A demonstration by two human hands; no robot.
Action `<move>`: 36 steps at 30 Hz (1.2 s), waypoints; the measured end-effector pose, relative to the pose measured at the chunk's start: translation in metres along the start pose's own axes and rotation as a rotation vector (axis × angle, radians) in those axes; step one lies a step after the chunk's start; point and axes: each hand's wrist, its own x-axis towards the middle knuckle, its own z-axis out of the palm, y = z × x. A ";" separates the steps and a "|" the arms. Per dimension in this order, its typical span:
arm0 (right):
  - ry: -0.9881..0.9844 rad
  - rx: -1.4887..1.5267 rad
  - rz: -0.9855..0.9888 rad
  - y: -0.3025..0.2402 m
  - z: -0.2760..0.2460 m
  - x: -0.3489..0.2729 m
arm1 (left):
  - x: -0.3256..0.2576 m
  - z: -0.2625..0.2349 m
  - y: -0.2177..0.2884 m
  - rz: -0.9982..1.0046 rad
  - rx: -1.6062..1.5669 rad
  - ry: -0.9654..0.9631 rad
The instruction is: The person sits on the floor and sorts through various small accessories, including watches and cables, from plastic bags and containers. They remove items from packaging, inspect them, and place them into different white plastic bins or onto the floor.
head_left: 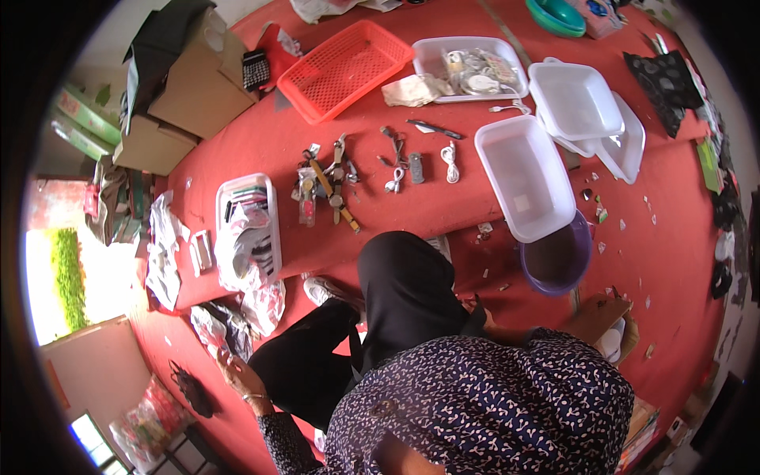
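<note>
Beside left hand (235, 375), plastic bag (207, 327), crumpled, translucent

Brown cardboard boxes (190, 83) stand at the upper left with a black cloth (162, 36) draped over them; round green plastic bowls (556, 22) sit at the upper right, and leafy green foliage (70, 281) shows through a bright opening (107, 269) at far left
</note>
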 end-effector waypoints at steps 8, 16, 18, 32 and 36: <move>0.056 0.229 0.138 0.017 0.022 0.037 | -0.008 -0.002 0.041 0.158 -0.035 0.052; -0.180 0.090 0.036 -0.069 -0.063 0.073 | -0.008 0.008 0.002 0.043 -0.007 0.002; -0.238 0.056 0.006 -0.082 -0.080 0.079 | -0.013 -0.001 -0.008 0.045 0.036 -0.035; -0.374 -0.128 -0.104 -0.140 -0.125 0.124 | -0.040 -0.032 -0.068 -0.073 0.131 -0.008; -0.398 -0.159 -0.144 -0.155 -0.125 0.129 | -0.047 -0.035 -0.078 -0.105 0.141 0.006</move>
